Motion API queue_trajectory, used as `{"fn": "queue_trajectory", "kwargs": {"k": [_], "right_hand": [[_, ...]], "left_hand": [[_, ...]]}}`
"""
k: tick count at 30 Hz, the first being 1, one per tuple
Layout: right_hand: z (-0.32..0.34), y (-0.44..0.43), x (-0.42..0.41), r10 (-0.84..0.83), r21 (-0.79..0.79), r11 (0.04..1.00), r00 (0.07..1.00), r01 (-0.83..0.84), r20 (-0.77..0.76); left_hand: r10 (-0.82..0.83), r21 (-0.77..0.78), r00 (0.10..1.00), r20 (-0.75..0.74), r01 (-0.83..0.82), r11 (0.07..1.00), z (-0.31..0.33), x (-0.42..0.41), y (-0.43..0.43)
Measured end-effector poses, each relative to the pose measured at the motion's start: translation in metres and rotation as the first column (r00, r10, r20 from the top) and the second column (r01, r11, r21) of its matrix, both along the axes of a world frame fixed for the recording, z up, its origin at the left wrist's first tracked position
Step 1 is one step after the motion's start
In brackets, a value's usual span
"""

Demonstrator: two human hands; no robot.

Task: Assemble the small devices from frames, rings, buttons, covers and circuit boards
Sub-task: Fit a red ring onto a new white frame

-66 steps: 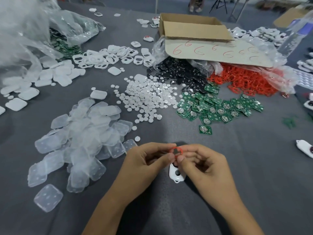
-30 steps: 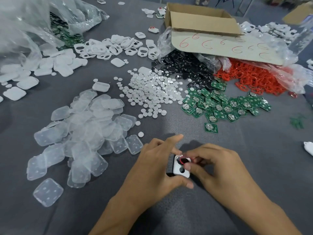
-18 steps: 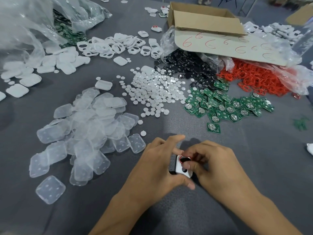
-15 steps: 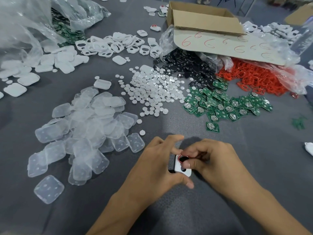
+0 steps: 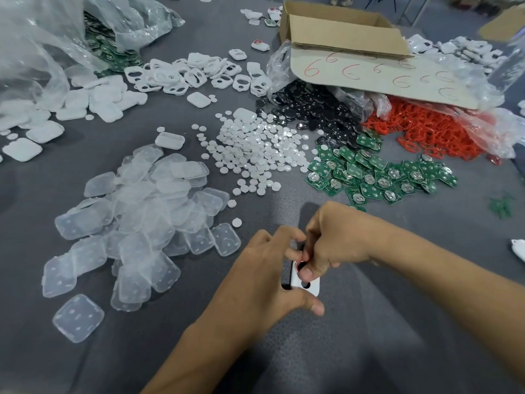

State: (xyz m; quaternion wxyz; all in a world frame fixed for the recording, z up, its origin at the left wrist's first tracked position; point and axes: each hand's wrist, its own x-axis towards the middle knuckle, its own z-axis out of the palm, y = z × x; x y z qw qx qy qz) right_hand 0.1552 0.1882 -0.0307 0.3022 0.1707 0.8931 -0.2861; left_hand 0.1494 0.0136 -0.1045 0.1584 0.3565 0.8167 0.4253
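Note:
A small white frame (image 5: 308, 285) lies between my hands near the table's front, with a red ring (image 5: 299, 264) seated in its upper hole. My left hand (image 5: 264, 277) grips the frame from the left, thumb under its lower edge. My right hand (image 5: 338, 243) presses its thumb down on the ring; the fingers hide most of it. Piles lie beyond: clear covers (image 5: 142, 217), white buttons (image 5: 255, 155), green circuit boards (image 5: 375, 174), red rings (image 5: 426, 129), black discs (image 5: 315, 112) and white frames (image 5: 193, 75).
A cardboard box (image 5: 341, 32) with red sixes on its flap stands at the back. Crumpled plastic bags (image 5: 42, 46) fill the far left. White solid covers (image 5: 96, 103) lie by them. A finished white piece (image 5: 518, 248) sits at the right edge.
The ring, first held above the frame in both hands, now sits in the frame's hole. My right hand has turned over it and its thumb presses down.

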Motion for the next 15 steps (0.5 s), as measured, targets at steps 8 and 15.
{"fn": "queue_trajectory", "kwargs": {"k": [8,15], "right_hand": [[-0.002,0.001,0.028,-0.081,-0.076,0.995,0.967,0.064,-0.241],[-0.021,-0.015,0.079,-0.503,-0.579,0.797,0.719,0.171,-0.48]], "left_hand": [[0.041,0.025,0.997,-0.071,-0.039,0.999,0.007,0.011,0.0],[0.149,0.268,0.945,0.291,-0.23,0.935,0.016,0.011,-0.007]]}}
